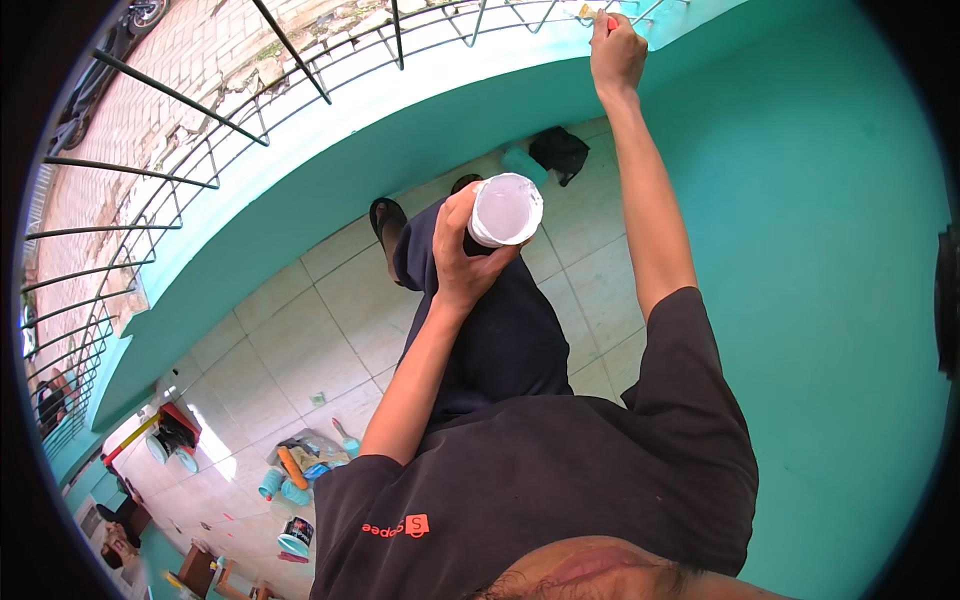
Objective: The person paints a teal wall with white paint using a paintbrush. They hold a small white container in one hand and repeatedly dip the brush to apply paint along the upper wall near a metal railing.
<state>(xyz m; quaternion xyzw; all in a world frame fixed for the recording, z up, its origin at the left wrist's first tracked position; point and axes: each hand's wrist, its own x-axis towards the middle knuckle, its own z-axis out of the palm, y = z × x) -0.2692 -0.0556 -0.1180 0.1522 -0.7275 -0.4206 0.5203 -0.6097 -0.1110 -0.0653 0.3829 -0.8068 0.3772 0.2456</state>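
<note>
My left hand point(466, 251) is wrapped around a white plastic cup point(507, 211), held upright in front of my legs. Pale, whitish paint shows inside it, and its rim is coated with the same colour. At the top right my right hand point(619, 54) grips a small paintbrush point(587, 11) by its red handle. The brush's bristles are at the dark metal window grille point(480, 22), near the corner of the turquoise wall. Whether they touch a bar I cannot tell. Below the grille runs a pale, brightly lit sill point(375, 90).
On the tiled floor point(345, 307) beneath the sill lie a black bag point(559, 152) and a turquoise roll-shaped object point(523, 165). A paint roller point(292, 469), a wide brush point(346, 437) and paint containers point(295, 535) sit lower left. The turquoise wall point(795, 262) rises close on my right.
</note>
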